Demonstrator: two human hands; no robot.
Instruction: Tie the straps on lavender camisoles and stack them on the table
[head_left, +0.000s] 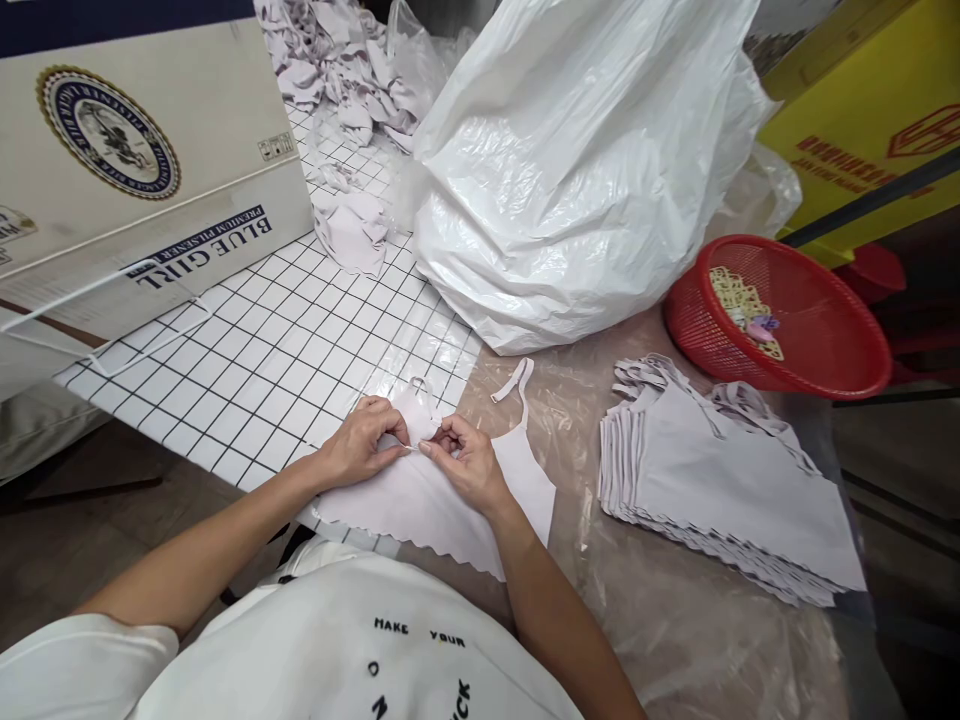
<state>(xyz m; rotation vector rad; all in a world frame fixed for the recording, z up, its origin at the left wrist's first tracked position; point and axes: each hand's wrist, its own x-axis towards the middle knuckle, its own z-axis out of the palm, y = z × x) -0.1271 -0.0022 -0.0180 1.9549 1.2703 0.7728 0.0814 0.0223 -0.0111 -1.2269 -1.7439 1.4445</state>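
Observation:
A pale lilac camisole top [442, 510] with a scalloped hem lies spread at the table's near edge, its hem towards me. My left hand [367, 440] pinches the fabric near the middle of its neckline. Close beside it, my right hand [466, 462] pinches the same edge between thumb and forefinger. Between the fingertips a thin light strip shows, too small to make out. One loose strap [516, 392] stretches up and away on the right, with a small clip or slider at its end. Another strap loop [418, 388] rises behind my left hand.
A stack of similar tops [727, 480] lies to the right. Behind it stands a red mesh basket [780, 300] holding cream-coloured small pieces. A large white plastic bag [577, 180] bulges at the back. A cardboard box [150, 150] stands left, with heaped lilac garments [345, 70] beyond.

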